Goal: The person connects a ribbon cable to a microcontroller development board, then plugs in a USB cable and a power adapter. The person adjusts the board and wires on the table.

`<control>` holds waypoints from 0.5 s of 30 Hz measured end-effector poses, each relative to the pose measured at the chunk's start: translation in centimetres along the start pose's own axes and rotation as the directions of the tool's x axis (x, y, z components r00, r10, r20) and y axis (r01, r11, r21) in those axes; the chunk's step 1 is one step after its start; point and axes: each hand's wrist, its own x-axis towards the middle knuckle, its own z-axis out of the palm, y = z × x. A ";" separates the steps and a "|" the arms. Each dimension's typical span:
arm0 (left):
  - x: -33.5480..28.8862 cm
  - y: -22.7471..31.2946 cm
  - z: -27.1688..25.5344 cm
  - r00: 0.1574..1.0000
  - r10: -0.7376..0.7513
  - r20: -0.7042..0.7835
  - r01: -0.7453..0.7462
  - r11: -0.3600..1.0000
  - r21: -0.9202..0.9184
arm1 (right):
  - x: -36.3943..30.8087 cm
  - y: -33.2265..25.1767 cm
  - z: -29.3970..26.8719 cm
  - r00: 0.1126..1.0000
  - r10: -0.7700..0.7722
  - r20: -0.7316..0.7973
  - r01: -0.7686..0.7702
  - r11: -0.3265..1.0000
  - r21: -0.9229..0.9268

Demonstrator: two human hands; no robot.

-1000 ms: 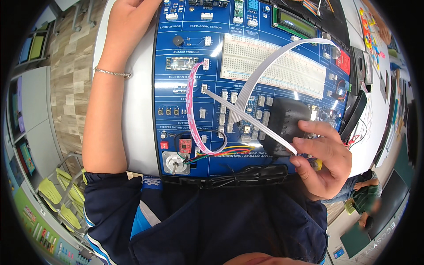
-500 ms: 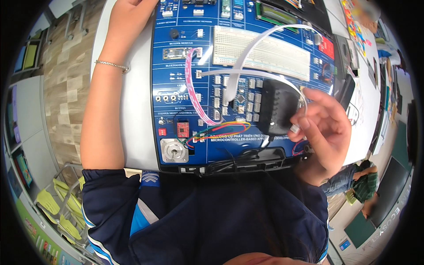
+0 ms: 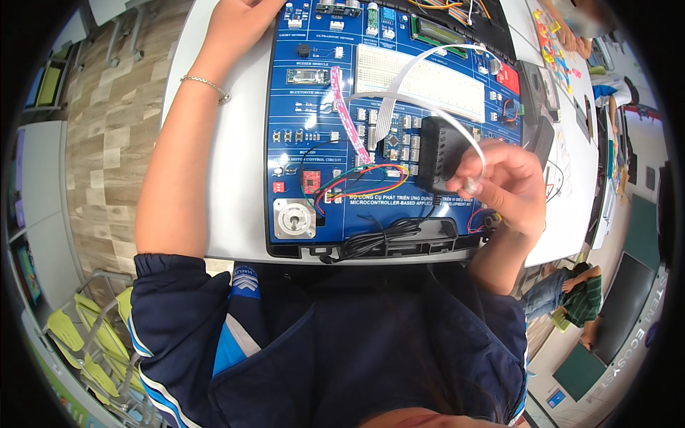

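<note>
My right hand point(image 3: 510, 182) is closed, pinching the small white plug at the end of a thin white cable point(image 3: 446, 115) between thumb and fingers. It hovers over the right part of a blue electronics trainer board point(image 3: 364, 221), beside a black ridged block point(image 3: 434, 153). The cable arches leftward over the board toward the LED section. At the board's upper left edge rests my left hand point(image 3: 242, 25), its fingertips cut off by the picture's top. A wide white ribbon cable point(image 3: 389, 114) and a pink-and-white cable point(image 3: 346, 118) also run over the board.
A white breadboard point(image 3: 421, 80) lies at the board's upper middle. A stepper motor point(image 3: 294, 219) sits in its near left corner, with a bundled black cord point(image 3: 378, 242) along the near edge. Green chairs point(image 3: 93, 328) stand at left; other people are at the right.
The view has shifted, so the board appears higher in the picture. My right fingers have drawn closer together around the plug, which stays near the black block.
</note>
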 end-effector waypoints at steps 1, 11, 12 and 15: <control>-0.1 0.0 0.1 1.000 -0.012 0.004 0.013 1.000 -0.025 | 0.2 0.2 -0.4 0.999 -0.015 0.043 0.014 1.000 0.014; 0.3 -0.9 0.0 0.998 0.052 0.021 -0.051 0.997 -0.057 | -1.1 -0.4 -1.1 1.000 0.024 0.003 -0.024 1.000 0.001; 0.3 -1.0 0.1 0.998 0.057 0.026 -0.055 0.995 -0.078 | -1.4 -0.6 -0.9 0.999 0.024 -0.021 -0.023 1.000 0.017; 1.1 -2.1 -1.2 0.985 0.162 0.062 -0.173 0.955 0.242 | -2.0 -1.0 -0.8 0.996 0.018 -0.093 -0.018 1.000 -0.008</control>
